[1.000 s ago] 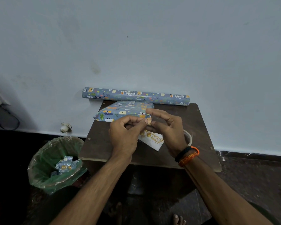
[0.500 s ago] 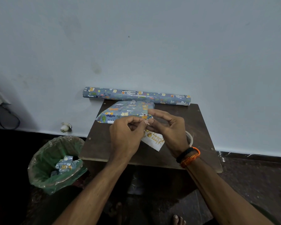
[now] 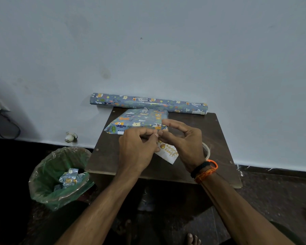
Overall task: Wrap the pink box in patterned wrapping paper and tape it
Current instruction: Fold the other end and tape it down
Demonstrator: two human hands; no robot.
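Box [image 3: 140, 122] on tabletop [image 3: 217, 131] already in patterned paper. We pinch something small, maybe tape, between left hand [image 3: 137, 151] and right hand [image 3: 182, 144]; taping seems left.

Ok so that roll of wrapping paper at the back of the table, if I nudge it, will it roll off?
Probably it would roll: the wrapping paper roll is a long round tube lying on its side. The wall right behind it should stop it going backward. Its left end overhangs the table, so a forward nudge could tip it off. It likely feels light.
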